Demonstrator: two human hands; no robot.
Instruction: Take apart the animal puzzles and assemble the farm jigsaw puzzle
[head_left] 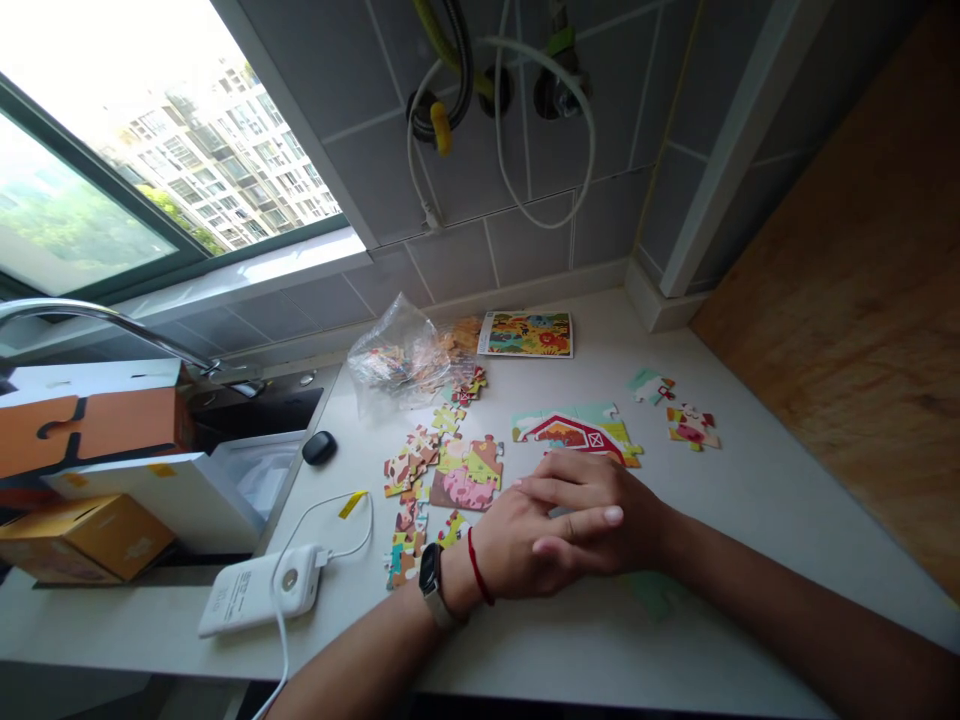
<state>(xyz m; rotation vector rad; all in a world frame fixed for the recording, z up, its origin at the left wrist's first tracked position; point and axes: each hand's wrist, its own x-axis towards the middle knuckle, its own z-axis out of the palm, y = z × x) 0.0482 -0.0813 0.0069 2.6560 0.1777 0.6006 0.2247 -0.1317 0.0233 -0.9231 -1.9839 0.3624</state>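
Observation:
My left hand [514, 545], with a watch and a red string at the wrist, is clasped with my right hand [634, 510], their fingers crossing over each other. No puzzle piece shows between them. Just beyond the hands lies a joined puzzle part with a red barn [574, 428], its lower edge hidden by them. A joined pig section [466, 478] is left of the hands. Loose pieces with cow patterns [411, 460] lie farther left. A cow piece [694, 427] and a pale green and white piece [651, 386] are at the right.
A clear plastic bag of pieces [397, 360] and a picture card [526, 334] lie near the wall. A white power bank [262, 590] with a cable, a black oval object [319, 448], a faucet [135, 325], a sink [300, 392] and boxes [86, 535] are at the left.

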